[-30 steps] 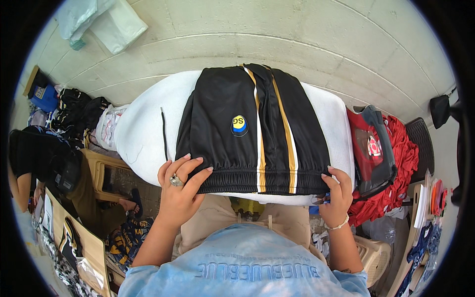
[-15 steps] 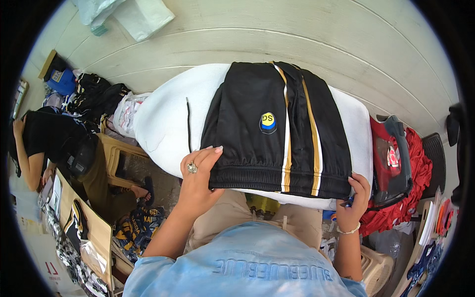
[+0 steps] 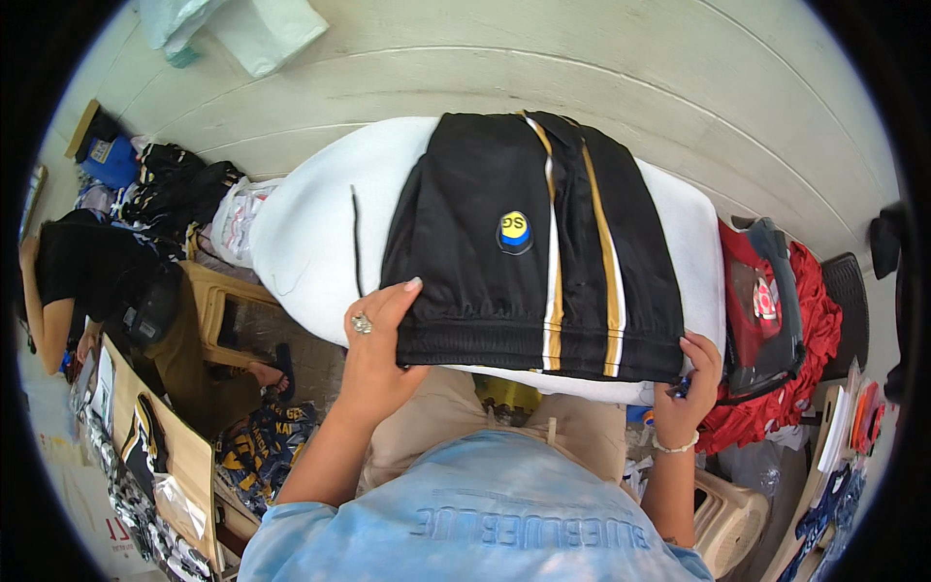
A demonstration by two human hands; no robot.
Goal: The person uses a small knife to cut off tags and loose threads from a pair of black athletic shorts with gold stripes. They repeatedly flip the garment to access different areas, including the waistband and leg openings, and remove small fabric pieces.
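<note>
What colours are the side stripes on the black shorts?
Gold and white stripes on the shorts; best seen in the head view.

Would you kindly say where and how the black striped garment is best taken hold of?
The black striped garment seems best held by both ends of its gathered waistband, from the near side: the band lies along the near edge of the white padded board, left hand and right hand at its ends.

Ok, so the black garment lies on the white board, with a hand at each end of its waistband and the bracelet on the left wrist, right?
Not quite: the head view shows the bracelet on the wrist of the right hand, not the left hand. The black garment does lie on the white board, one hand at each end of its waistband.
</note>
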